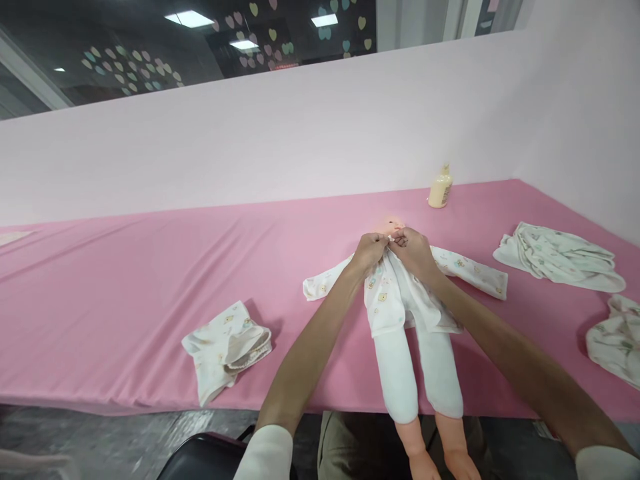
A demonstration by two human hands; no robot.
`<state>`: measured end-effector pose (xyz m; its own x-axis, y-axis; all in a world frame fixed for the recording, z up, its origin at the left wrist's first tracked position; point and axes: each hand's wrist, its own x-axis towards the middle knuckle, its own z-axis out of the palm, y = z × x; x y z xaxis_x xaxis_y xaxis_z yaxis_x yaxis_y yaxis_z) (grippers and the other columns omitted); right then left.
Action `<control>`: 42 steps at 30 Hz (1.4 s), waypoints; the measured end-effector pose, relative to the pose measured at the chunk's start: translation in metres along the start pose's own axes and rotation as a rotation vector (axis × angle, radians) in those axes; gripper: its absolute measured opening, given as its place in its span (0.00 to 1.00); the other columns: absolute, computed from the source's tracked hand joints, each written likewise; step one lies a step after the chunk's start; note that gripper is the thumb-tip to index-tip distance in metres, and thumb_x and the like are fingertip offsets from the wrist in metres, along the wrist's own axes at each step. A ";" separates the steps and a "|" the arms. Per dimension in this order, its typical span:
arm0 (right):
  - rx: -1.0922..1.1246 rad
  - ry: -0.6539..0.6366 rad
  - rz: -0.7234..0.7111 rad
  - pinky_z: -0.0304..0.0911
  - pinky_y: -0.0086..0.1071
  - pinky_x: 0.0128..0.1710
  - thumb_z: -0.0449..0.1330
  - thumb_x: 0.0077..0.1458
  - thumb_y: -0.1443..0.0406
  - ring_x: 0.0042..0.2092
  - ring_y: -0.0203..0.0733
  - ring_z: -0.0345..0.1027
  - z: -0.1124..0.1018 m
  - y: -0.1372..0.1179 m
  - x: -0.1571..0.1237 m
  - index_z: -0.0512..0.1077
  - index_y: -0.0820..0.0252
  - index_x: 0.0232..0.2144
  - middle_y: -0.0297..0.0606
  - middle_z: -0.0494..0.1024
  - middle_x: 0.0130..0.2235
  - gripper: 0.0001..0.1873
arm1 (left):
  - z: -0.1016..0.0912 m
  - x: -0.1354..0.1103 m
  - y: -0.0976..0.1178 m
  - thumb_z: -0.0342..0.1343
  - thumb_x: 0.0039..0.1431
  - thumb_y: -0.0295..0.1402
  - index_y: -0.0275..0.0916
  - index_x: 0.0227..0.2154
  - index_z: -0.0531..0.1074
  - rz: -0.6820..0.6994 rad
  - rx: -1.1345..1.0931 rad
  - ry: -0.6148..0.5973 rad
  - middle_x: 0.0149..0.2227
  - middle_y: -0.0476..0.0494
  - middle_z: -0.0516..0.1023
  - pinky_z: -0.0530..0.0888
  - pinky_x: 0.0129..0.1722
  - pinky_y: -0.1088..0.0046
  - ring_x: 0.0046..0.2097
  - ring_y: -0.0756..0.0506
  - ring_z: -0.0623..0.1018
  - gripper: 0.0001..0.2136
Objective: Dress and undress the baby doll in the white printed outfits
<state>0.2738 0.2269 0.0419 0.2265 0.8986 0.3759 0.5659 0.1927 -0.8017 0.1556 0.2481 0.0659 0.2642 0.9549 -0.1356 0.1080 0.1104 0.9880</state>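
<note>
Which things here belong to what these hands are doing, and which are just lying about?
In the job:
- left hand and right hand, at the neckline
- printed top
- doll

Seemingly lying about:
- pump bottle
- left cloth
- right cloth
- right-edge cloth

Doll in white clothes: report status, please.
Left hand, right hand pinching white printed top near neck. Doll face-up, feet beyond pink table. Cream pump bottle apart.
</note>
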 end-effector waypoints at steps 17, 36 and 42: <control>-0.213 -0.022 -0.054 0.58 0.33 0.36 0.58 0.50 0.68 0.34 0.41 0.67 -0.001 0.001 -0.004 0.68 0.59 0.26 0.36 0.75 0.31 0.02 | -0.002 0.002 -0.003 0.55 0.53 0.26 0.36 0.18 0.63 -0.026 0.025 0.038 0.15 0.55 0.56 0.53 0.20 0.79 0.18 0.56 0.58 0.11; -0.477 -0.454 -0.009 0.51 0.30 0.30 0.61 0.46 0.65 0.30 0.38 0.64 -0.047 -0.018 0.002 0.68 0.57 0.24 0.32 0.71 0.26 0.05 | -0.023 -0.024 0.019 0.52 0.50 0.25 0.39 0.14 0.51 0.199 0.851 -0.149 0.17 0.50 0.60 0.54 0.25 0.72 0.22 0.52 0.60 0.16; -0.524 -0.551 -0.101 0.47 0.31 0.27 0.56 0.41 0.75 0.28 0.37 0.60 -0.047 -0.024 -0.004 0.60 0.56 0.22 0.31 0.67 0.24 0.10 | -0.009 -0.037 0.008 0.49 0.55 0.28 0.39 0.21 0.62 0.241 1.155 0.036 0.28 0.42 0.72 0.63 0.32 0.69 0.33 0.43 0.73 0.08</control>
<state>0.2972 0.2001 0.0815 -0.1961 0.9798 0.0392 0.8958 0.1952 -0.3993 0.1382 0.2165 0.0795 0.3711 0.9262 0.0659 0.8670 -0.3711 0.3326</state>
